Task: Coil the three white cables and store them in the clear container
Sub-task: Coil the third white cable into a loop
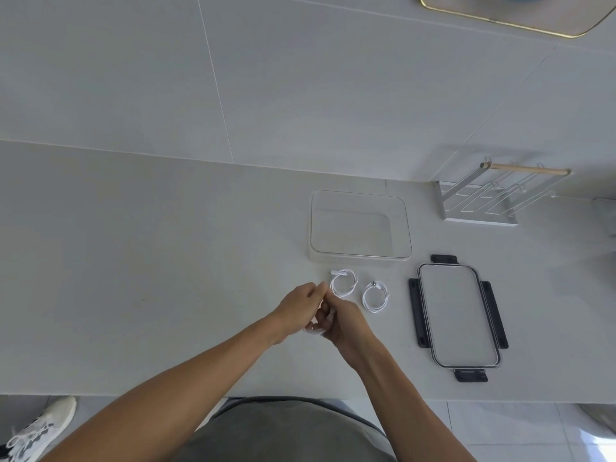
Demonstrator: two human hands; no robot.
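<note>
White cable (pixel 313 331) | both hands' fingers (pixel 321 310) pinching | labels unreadable

The pale grey countertop (pixel 166 261) looks like matt stone or composite, smooth with a faint speckle. The wall of large pale tiles (pixel 300 95) has a soft satin sheen and thin grout lines. The rectangular clear container (pixel 408 228) is glossy transparent plastic with rounded corners. Its clear lid with black clip flaps (pixel 458 316) pairs shiny see-through plastic with matt black plastic latches. The two coiled white cables (pixel 344 283) have smooth, slightly glossy plastic sheathing. The white wire rack with a wooden bar (pixel 480 198) looks like painted matt metal, the bar bare, light, unvarnished-looking wood. The white lace-up shoe (pixel 40 428) appears to be woven cloth.
</note>
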